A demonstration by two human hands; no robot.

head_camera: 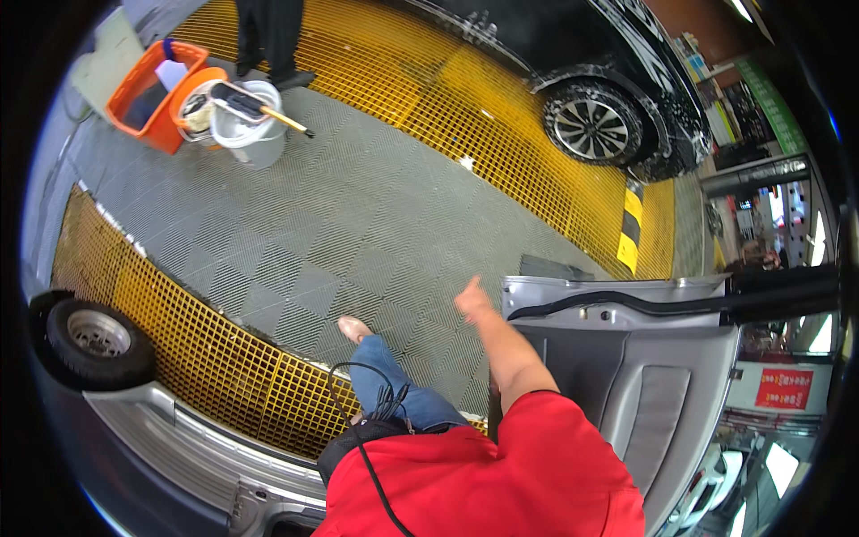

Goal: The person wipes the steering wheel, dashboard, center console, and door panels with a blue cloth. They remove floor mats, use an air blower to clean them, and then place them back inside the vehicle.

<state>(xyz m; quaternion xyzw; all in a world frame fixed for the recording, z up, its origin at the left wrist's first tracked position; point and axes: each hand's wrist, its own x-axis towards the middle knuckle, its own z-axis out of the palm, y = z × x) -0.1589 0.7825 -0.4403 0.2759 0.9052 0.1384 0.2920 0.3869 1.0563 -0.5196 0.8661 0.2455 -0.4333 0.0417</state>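
My right hand [472, 303] is held out in front of me at the end of a bare forearm. One digit sticks out while the others look curled, and I see nothing held in it. Just right of the hand stands an open silver car door [671, 349] with a grey inner panel and a black rubber seal [604, 301] along its edge. A gap shows between hand and door. My left hand is out of view. At my waist hangs a black pouch [335, 443] with a bundle of black cable [388, 403].
Grey ribbed floor tiles [322, 228] lie between yellow gratings [402, 87]. A foam-covered black car [523, 33] stands beyond. An orange bin [144, 101] and a white bucket [258, 151] with a brush [241, 102] stand near another person's legs [268, 40]. A silver vehicle's sill [181, 443] runs lower left.
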